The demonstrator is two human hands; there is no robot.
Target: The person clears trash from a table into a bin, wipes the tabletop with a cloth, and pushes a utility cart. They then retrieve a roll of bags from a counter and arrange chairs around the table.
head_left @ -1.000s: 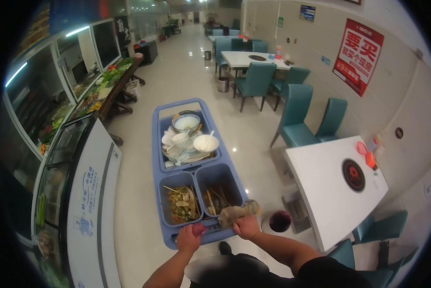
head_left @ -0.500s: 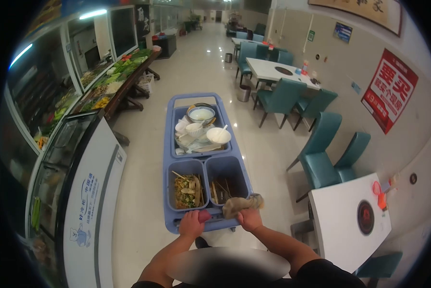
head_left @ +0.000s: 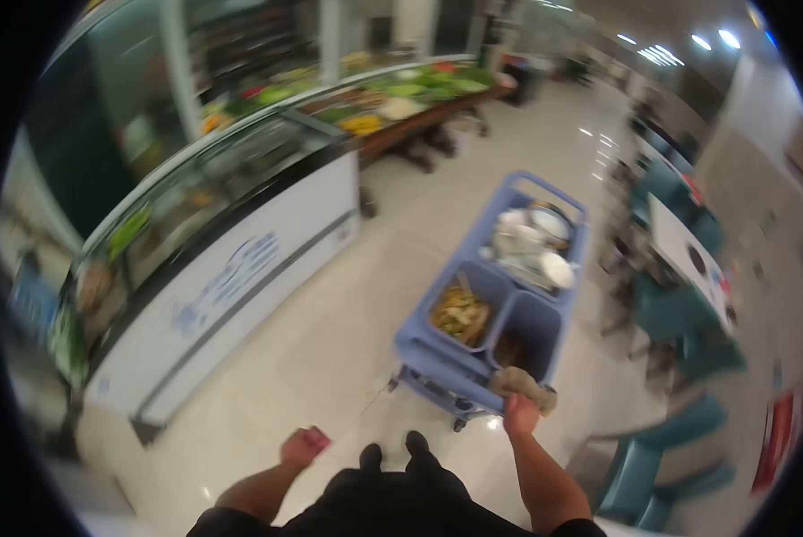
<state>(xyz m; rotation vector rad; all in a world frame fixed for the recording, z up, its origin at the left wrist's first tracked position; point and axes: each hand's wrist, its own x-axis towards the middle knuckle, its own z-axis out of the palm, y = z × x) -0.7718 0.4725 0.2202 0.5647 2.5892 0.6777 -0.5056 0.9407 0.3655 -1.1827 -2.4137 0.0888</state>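
Observation:
My left hand [head_left: 299, 447] is closed round a small dark pink item [head_left: 317, 438], out over the floor and apart from the cart. At the near right corner of the blue cart [head_left: 433, 358], my right hand [head_left: 521, 415] grips a brownish cloth [head_left: 521, 387] against the edge. Food scraps [head_left: 460, 315] fill the cart's left bin, while the darker right bin [head_left: 531, 333] holds something I cannot make out. Bowls and dishes [head_left: 526, 243] are piled in the far tray.
A white display freezer [head_left: 249, 277] stands at the left, with a wooden produce stand [head_left: 410, 125] beyond it. Teal chairs [head_left: 629, 474] and a white table [head_left: 688, 251] line the right side. My feet [head_left: 392, 452] are behind the cart.
The view has swung left and is blurred. My left hand has come off the cart's handle with the pink item. The cart now appears farther right and slanted, with my right hand still at it.

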